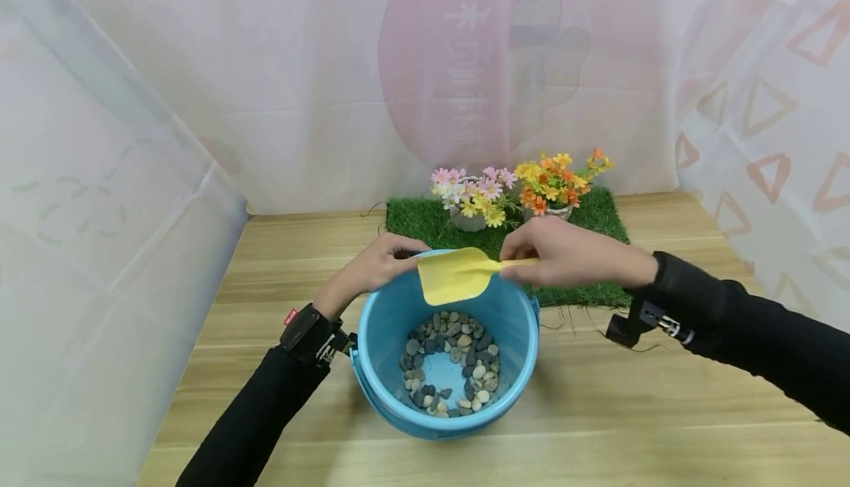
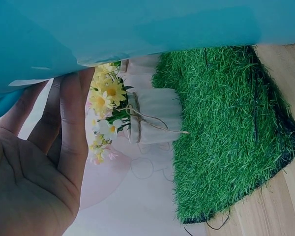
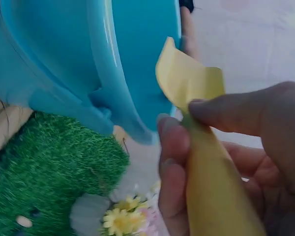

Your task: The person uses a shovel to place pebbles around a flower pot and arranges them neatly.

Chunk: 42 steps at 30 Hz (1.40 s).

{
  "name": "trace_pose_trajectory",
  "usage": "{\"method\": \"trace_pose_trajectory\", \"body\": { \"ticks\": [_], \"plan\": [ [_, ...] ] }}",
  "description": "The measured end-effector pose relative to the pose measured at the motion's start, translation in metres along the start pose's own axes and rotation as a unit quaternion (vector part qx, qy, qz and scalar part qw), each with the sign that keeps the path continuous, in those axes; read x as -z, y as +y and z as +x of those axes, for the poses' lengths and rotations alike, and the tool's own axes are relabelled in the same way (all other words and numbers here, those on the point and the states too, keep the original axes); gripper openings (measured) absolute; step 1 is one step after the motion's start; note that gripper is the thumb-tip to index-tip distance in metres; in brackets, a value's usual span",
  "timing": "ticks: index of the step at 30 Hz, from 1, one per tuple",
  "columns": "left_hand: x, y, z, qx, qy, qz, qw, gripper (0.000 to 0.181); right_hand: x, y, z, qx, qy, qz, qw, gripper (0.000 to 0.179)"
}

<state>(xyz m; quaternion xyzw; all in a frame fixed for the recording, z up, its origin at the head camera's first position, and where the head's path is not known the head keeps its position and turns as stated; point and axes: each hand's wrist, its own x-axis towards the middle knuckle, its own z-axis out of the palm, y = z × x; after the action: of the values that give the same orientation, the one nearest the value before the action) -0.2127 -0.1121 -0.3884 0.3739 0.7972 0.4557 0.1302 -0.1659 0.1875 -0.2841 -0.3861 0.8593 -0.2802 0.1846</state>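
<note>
A blue bucket (image 1: 367, 384) stands upright, with grey, black and white pebbles (image 1: 477, 372) ringed around its bottom. My left hand (image 1: 375, 262) grips the far left part of its rim; in the left wrist view its fingers (image 2: 71, 123) lie along the outer wall. My right hand (image 1: 564, 251) holds a yellow toy shovel (image 1: 454, 277) by the handle, just ahead of the blade. The shovel's blade is above the far rim, pointing toward my left hand, and carries nothing. In the right wrist view the thumb presses on top of the shovel handle (image 3: 216, 191).
Behind the bucket, an artificial grass mat (image 1: 415, 214) lies on the wooden table (image 1: 279, 273). Two flowerpots stand on it, one with pink and yellow flowers (image 1: 474, 192), the other with orange flowers (image 1: 551, 184). Printed cloth (image 1: 319, 103) hangs around the back and sides.
</note>
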Motion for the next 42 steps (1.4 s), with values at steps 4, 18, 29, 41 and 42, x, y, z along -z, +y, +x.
{"method": "trace_pose_trajectory", "body": {
  "ticks": [4, 18, 29, 41, 42],
  "plan": [
    [0.001, -0.001, 0.0, -0.004, -0.001, 0.001, 1.0, 0.019, -0.006, -0.014, 0.013, 0.009, -0.014, -0.062, 0.9979, 0.009],
    [0.001, 0.004, 0.0, -0.008, -0.007, -0.029, 0.9995, 0.017, -0.036, -0.037, 0.065, 0.01, -0.105, -0.208, 0.9723, 0.021],
    [-0.001, -0.003, 0.0, -0.015, -0.018, -0.032, 0.9992, 0.02, -0.056, -0.038, 0.09, -0.016, -0.158, -0.247, 0.956, 0.023],
    [-0.001, -0.003, 0.001, -0.02, -0.011, -0.027, 0.9994, 0.017, -0.082, -0.031, 0.096, -0.024, -0.207, -0.265, 0.9413, 0.021],
    [-0.001, -0.003, 0.001, -0.018, -0.01, -0.025, 0.9995, 0.018, -0.084, -0.03, 0.096, -0.027, -0.209, -0.263, 0.9415, 0.021]
  ]
}}
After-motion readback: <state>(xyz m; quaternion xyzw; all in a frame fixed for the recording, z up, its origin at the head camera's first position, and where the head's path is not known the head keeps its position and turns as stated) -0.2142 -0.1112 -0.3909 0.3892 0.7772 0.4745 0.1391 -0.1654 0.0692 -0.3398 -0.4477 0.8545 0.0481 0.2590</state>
